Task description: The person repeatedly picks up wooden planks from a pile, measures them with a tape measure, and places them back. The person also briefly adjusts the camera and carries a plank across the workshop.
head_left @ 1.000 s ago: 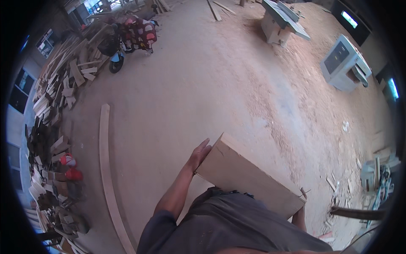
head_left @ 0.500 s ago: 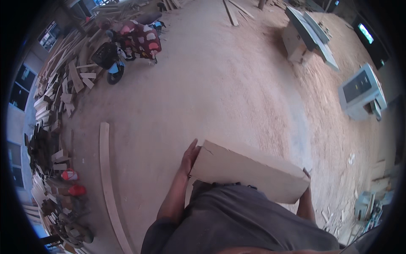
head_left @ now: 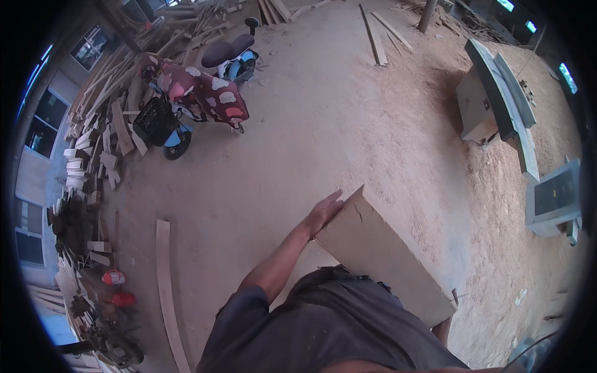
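A thick, long tan block (head_left: 388, 255), apparently wood with a crack near its left end, is held in front of my waist between both hands. It slants, its left end farther from me and its right end nearer. My left hand (head_left: 324, 214) presses against the left end, fingers stretched along it, thumb hidden. My right hand (head_left: 454, 298) grips the right end; only fingertips show at the edge, and the rest is behind the block.
A long plank (head_left: 165, 280) lies on the floor to my left. A scooter (head_left: 202, 96) with a patterned cover stands far left by piled timber (head_left: 121, 127). Red containers (head_left: 123, 299) sit at the left. A long-topped machine (head_left: 482, 102) and a grey cabinet (head_left: 553, 198) stand right.
The block has swung so its left end points farther away and rightward, my left arm reaching out with it. My view has shifted; the scooter and machines appear lower in the picture.
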`<state>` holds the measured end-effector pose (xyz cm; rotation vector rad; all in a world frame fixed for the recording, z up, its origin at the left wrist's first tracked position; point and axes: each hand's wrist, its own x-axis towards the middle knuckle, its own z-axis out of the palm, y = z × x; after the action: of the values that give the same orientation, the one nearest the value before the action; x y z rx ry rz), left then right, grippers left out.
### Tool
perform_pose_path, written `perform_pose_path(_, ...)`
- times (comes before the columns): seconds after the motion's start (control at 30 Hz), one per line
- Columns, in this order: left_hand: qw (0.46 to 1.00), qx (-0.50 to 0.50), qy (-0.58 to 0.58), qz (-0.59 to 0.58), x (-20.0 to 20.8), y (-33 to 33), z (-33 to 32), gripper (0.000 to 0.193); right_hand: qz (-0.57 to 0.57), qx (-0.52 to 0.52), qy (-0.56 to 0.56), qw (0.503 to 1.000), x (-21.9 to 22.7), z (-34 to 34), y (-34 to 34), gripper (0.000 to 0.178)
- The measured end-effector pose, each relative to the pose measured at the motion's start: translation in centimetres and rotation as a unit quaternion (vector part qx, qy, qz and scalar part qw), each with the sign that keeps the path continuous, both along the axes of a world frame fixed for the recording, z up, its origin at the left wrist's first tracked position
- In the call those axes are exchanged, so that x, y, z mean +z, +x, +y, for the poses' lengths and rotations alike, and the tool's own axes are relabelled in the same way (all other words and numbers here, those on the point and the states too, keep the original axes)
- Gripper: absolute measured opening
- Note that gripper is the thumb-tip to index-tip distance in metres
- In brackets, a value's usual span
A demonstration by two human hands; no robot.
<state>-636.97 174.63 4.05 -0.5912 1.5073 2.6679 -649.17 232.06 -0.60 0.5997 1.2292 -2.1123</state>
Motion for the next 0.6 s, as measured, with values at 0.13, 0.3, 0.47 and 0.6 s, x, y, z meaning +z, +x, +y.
perform_pose_path(0.13,0.998,0.055,0.005,-0.036,-0.2,-8.4,-8.5,0.072,-0.008,0.039,-0.004,0.999,-0.5,-8.2,-13.7,0.056)
perform_pose_path(0.3,0.983,0.158,0.067,-0.062,2.1,-16.2,-18.5,0.069,0.007,0.109,0.005,0.994,1.3,-19.9,-30.0,0.056)
perform_pose_path(0.47,0.975,0.193,0.091,-0.062,0.3,-27.9,-31.1,0.067,0.002,0.152,0.001,0.988,-1.2,-34.4,-45.0,0.057)
perform_pose_path(0.6,0.974,0.16,0.148,-0.051,-2.2,-40.8,-42.9,0.071,-0.002,0.14,0.016,0.99,-0.3,-47.4,-54.6,0.056)
